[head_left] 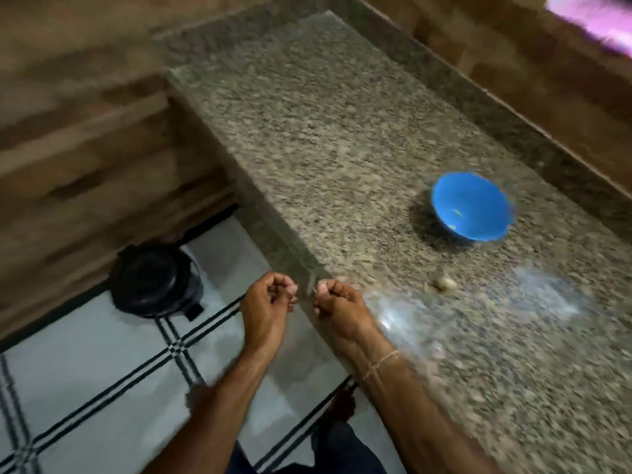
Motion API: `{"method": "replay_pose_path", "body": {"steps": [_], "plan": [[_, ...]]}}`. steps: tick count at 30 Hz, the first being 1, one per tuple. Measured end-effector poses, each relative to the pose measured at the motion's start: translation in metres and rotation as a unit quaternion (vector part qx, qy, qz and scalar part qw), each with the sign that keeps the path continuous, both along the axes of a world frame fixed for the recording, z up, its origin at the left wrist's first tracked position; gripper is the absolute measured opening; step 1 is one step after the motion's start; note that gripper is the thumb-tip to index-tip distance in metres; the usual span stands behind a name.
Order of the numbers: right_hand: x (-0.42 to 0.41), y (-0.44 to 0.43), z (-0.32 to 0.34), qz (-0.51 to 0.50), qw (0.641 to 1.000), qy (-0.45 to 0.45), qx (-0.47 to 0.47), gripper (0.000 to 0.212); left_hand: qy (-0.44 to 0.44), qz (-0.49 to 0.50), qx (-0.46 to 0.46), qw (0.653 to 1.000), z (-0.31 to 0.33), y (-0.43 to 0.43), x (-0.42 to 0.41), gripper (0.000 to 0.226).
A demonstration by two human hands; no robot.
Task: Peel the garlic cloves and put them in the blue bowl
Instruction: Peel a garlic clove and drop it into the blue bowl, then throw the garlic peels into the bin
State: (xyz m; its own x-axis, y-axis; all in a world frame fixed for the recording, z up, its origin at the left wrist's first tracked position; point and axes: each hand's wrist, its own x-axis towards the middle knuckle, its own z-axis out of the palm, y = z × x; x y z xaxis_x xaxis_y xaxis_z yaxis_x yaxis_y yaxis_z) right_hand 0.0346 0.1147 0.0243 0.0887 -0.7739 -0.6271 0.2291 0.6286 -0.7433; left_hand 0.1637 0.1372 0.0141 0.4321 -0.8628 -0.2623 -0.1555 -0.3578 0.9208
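Speckled granite counter [342, 138], blue bowl [470, 208], garlic clove [445, 283] nearby

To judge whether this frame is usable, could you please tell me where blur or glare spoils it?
In the head view, motion blur smears the whole frame and fringes the blue bowl; pale glare lies on the countertop beside the right hand.

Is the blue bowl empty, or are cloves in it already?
Mostly empty: the blue bowl shows bare blue inside apart from two small pale specks; too blurred to tell if they are garlic.
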Motion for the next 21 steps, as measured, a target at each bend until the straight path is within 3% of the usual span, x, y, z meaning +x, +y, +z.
{"method": "replay_pose_path", "body": {"steps": [11, 21], "plan": [[0.312, 0.037, -0.024, 0.102, 0.990, -0.069, 0.070, 0.033, -0.016, 0.182, 0.032, 0.983, -0.025, 0.089, 0.316, 0.014], [0.441, 0.014, -0.048, 0.154, 0.981, -0.031, 0.117, 0.028, -0.017, 0.221, 0.034, 0.974, -0.039, 0.082, 0.438, 0.015]]}}
